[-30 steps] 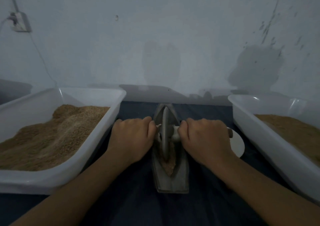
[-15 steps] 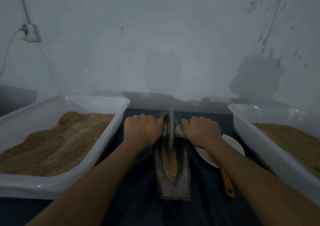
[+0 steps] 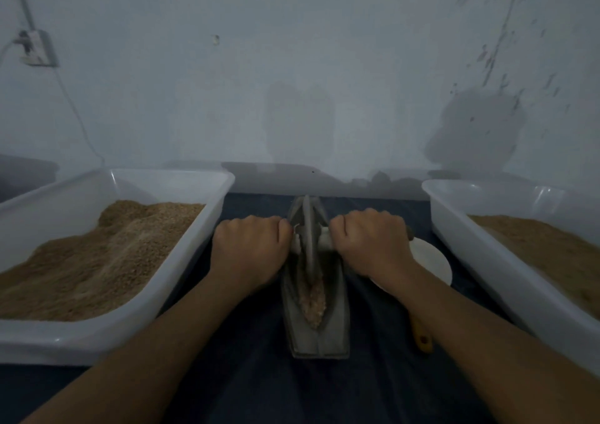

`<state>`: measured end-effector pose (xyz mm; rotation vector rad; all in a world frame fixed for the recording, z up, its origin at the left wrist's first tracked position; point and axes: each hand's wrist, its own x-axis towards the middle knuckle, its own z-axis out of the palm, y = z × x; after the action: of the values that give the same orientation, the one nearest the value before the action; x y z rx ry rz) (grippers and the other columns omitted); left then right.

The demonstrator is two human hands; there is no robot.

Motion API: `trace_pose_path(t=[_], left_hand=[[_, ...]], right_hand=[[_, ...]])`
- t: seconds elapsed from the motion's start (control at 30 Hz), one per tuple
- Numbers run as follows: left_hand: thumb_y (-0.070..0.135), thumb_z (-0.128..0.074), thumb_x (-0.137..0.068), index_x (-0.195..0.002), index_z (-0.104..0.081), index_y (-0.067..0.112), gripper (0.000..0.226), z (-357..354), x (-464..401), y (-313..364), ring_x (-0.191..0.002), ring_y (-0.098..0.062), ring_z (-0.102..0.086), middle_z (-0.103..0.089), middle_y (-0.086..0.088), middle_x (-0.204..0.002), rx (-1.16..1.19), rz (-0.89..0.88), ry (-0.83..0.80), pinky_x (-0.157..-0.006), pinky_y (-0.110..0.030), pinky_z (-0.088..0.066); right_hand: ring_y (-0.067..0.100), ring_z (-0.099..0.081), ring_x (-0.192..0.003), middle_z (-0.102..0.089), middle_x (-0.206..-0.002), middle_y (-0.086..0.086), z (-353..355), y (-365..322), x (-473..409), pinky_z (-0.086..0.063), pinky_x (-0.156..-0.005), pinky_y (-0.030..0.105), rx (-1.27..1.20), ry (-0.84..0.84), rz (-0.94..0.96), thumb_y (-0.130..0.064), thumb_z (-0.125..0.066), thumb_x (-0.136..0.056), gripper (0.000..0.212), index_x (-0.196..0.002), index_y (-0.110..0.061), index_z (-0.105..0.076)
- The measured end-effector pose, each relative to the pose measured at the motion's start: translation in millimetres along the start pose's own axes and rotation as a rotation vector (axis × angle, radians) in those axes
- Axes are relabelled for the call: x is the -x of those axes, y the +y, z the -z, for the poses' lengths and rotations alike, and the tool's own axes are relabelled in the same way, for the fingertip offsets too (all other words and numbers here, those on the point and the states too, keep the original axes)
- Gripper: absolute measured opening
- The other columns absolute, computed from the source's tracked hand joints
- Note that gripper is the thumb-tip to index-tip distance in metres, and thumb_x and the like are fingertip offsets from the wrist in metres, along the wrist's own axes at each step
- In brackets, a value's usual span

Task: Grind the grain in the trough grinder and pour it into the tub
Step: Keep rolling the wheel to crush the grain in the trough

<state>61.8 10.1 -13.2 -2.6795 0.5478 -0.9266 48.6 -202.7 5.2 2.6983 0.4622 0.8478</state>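
While our left hand (image 3: 250, 251) and right hand (image 3: 370, 245) clench the axle, the wheel (image 3: 308, 238) has rolled back from the trough grinder's (image 3: 316, 293) far end; grain (image 3: 314, 297) remains, grinding continues, tub (image 3: 506, 267) at the bench's right edge

Trough grinder (image 3: 316, 329) dull grey metal; tubs (image 3: 181, 261) glossy white plastic (grain (image 3: 97, 261) coarse); tablecloth (image 3: 373, 384) probably matt fabric.

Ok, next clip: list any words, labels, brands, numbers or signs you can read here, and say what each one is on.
None can be read.
White tubs and: plain walls, no label showing.
Trough grinder and its wheel: bare grey surface, no marking visible.
Wall socket: too blurred to tell any print.
Orange handle: one dark spot, not legible as text.
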Motion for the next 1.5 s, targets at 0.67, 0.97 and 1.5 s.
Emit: trace_pose_path(t=[0.67, 0.97, 1.5], left_hand=[[0.04, -0.012, -0.102, -0.082, -0.041, 0.031, 0.037, 25.7, 34.3, 8.0, -0.062, -0.018, -0.045, -0.047, 0.009, -0.071, 0.276, 0.17, 0.075, -0.066, -0.039, -0.04], [0.027, -0.03, -0.103, -0.087, -0.043, 0.021, 0.022, -6.8, -22.7, -0.4, -0.075, -0.026, -0.058, -0.057, 0.0, -0.086, 0.002, 0.023, -0.05, -0.06, -0.033, -0.034], [0.039, -0.022, -0.102, -0.075, -0.038, 0.029, 0.033, 14.7, 28.4, 9.1, -0.058, -0.02, -0.042, -0.044, 0.009, -0.067, 0.279, 0.211, 0.176, -0.061, -0.037, -0.033]], right_hand=[[0.019, -0.037, -0.051, -0.043, -0.06, -0.006, 15.0, -16.2, 41.6, -0.035, -0.058, 0.038, -0.121, 0.211, -0.199, -0.04, -0.022, -0.104, 0.039, -0.074, -0.026, -0.042], [0.024, -0.046, -0.072, -0.042, -0.076, 0.001, -11.5, 11.1, -21.2, -0.032, -0.061, 0.037, -0.095, -0.157, -0.102, -0.017, -0.041, -0.098, 0.012, -0.087, -0.021, -0.039], [0.017, -0.035, -0.047, -0.041, -0.055, -0.007, 6.2, -11.8, 35.9, -0.03, -0.055, 0.035, -0.19, 0.192, -0.202, -0.035, -0.027, -0.102, 0.038, -0.068, -0.025, -0.041]])
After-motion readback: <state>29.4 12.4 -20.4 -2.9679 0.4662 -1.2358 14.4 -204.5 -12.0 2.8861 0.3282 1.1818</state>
